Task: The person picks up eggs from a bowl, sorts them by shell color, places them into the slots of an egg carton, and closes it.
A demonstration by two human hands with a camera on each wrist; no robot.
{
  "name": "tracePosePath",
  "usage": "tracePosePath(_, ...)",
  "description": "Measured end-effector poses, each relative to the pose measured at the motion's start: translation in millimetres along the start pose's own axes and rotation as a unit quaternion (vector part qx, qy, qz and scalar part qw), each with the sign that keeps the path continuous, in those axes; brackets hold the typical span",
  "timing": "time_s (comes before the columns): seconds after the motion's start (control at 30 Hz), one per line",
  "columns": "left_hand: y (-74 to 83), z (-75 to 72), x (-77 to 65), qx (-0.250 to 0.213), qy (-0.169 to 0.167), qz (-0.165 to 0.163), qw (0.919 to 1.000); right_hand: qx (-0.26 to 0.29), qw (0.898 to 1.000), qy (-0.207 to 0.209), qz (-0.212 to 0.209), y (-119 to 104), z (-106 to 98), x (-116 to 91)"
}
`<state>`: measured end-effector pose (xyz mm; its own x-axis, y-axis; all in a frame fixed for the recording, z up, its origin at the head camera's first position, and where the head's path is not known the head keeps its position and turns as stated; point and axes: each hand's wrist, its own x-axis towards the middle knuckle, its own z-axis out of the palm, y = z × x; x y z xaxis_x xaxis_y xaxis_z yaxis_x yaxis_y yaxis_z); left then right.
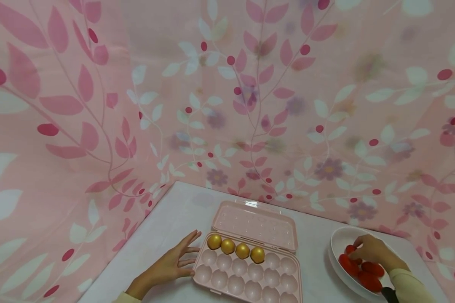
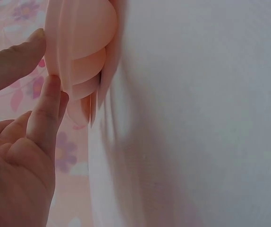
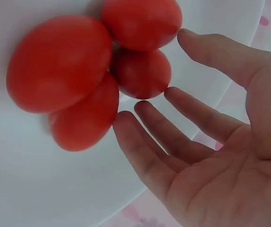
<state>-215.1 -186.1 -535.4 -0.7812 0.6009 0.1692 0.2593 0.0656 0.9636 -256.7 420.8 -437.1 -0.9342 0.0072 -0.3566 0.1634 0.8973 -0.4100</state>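
A pink plastic egg carton [image 1: 236, 285] lies with its lid [image 1: 255, 227] folded back on the white table. Several gold balls [image 1: 242, 251] fill the left part of its far row; the other cups hold nothing. My left hand [image 1: 168, 265] rests against the carton's left edge, fingertips on the rim, fingers spread. At the right, my right hand [image 1: 373, 251] reaches into a white bowl [image 1: 334, 248] of several smooth red eggs [image 1: 369, 281]. In the right wrist view its fingers are spread loosely, tips right beside a smaller red egg [image 3: 142, 74] and a larger one above it.
White cloth [image 1: 167, 210] covers the table. Pink floral curtains [image 1: 227, 105] hang close behind it and along its left side. The opened lid reaches toward the back edge. Between carton and bowl lies a strip of tabletop [image 1: 314, 269].
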Motion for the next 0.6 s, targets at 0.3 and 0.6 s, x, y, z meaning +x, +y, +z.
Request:
tracePosePath(0.3, -1.2, -0.4, -0.8, 0.001, 0.006, -0.011, 0.9999, -0.014, 0.999, -0.017, 0.023, 4, -6, 15)
tracePosePath(0.6, -2.5, 0.2, -1.1, 0.001, 0.003, -0.013, 0.9999, -0.035, 0.998, -0.019, 0.042, 4, -2, 26)
